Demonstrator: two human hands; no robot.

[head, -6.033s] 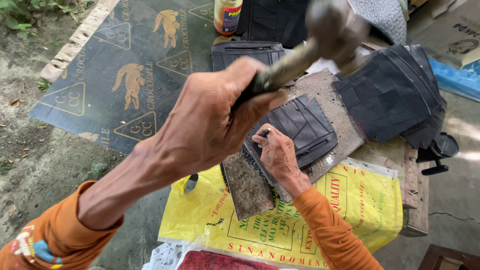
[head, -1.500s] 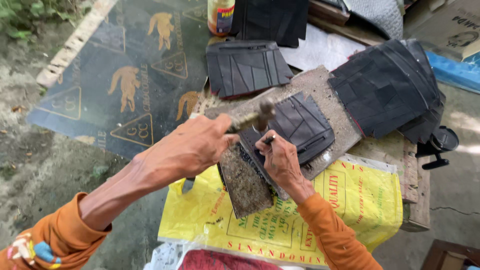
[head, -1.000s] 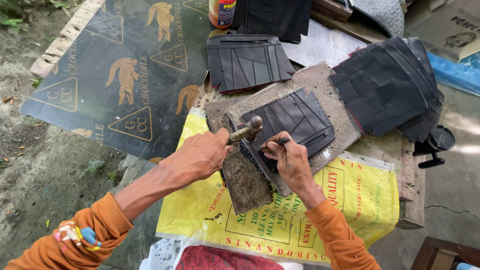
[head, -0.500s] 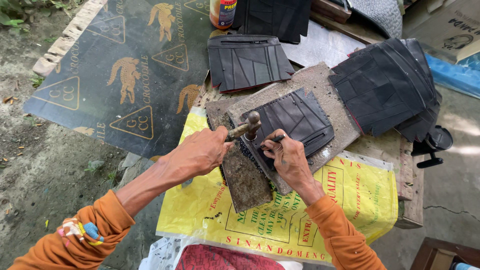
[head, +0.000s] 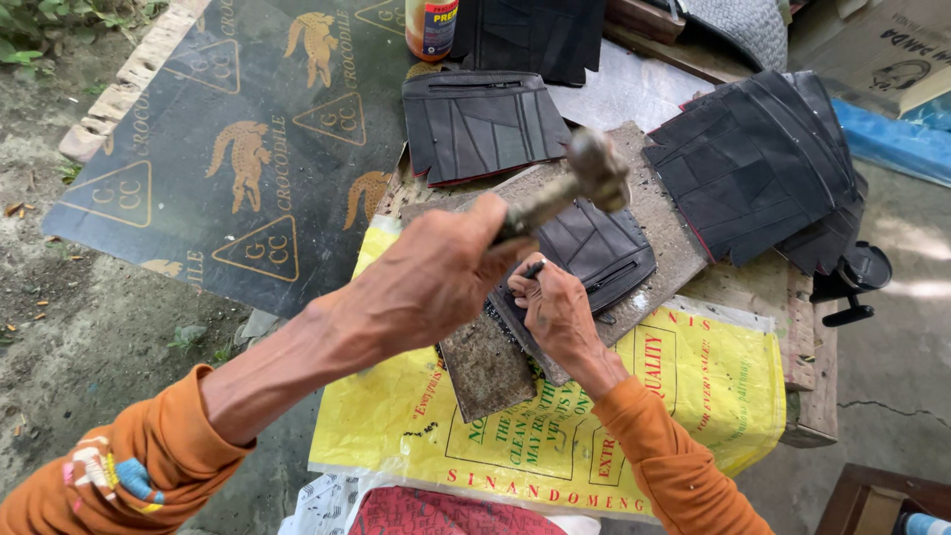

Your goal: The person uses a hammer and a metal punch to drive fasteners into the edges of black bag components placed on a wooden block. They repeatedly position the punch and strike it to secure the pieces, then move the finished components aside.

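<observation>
Raised again, the hammer (head: 580, 188) slants head up-right in the left hand's (head: 436, 282) closed grip; right hand (head: 555, 312) pinches a punch (head: 533, 269).

- I'm counting one metal-headed hammer (head: 594, 173).
- I'm seeing one small dark punch tool (head: 532, 269).
- I'm counting two single black ribbed rubber pieces (head: 482, 124), plus one stack.
- I'm seeing one yellow printed sack (head: 693, 396).
- I'm noting one orange-labelled bottle (head: 432, 25).

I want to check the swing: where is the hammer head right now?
In the head view the hammer head is raised, held by the left hand, above the black rubber piece that the right hand steadies on the grey slab.
</observation>
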